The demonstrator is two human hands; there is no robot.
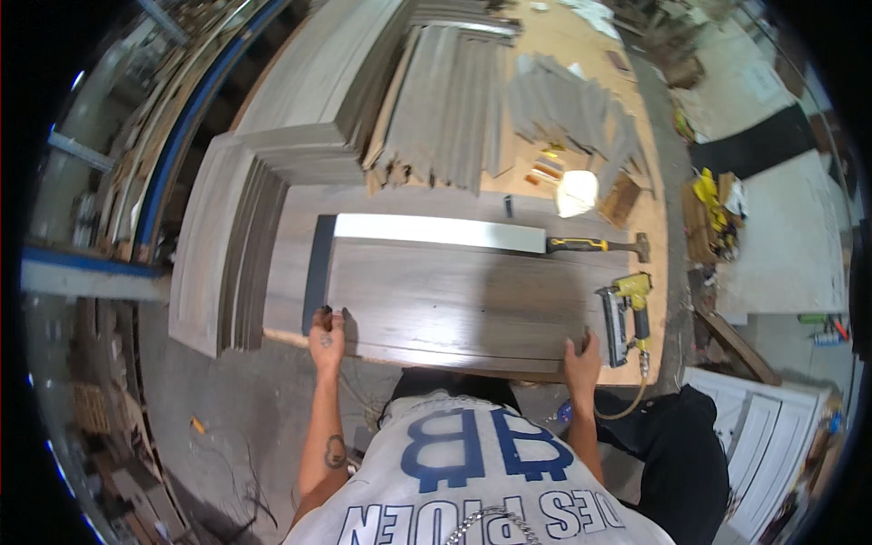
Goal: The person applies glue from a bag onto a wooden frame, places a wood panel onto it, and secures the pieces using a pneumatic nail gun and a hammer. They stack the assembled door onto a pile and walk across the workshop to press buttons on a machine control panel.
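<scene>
Grey panel [422, 291]: left hand [327, 345], right hand [583, 363] at near edge, grips unclear (nail gun [630, 295], hammer [578, 244] rightward).

A woodworking workshop, as the tools and the piles of boards show.
On the wooden workbench [574, 36], a grey panel [427, 291] lies in the middle of the frame, with a hammer [599, 245] and a yellow-and-black nail gun [627, 313] to its right; an air hose [627, 409] is connected to the gun. Stacked grey boards [304, 77] fill the upper left of the bench, and narrow strips [445, 104] lie at the top centre. At the far left, a storage rack with a blue beam [202, 104] holds long material; below it, the bare grey floor [213, 391] looks industrial. A white panelled piece [767, 445], similar to a door, is at the lower right.
</scene>
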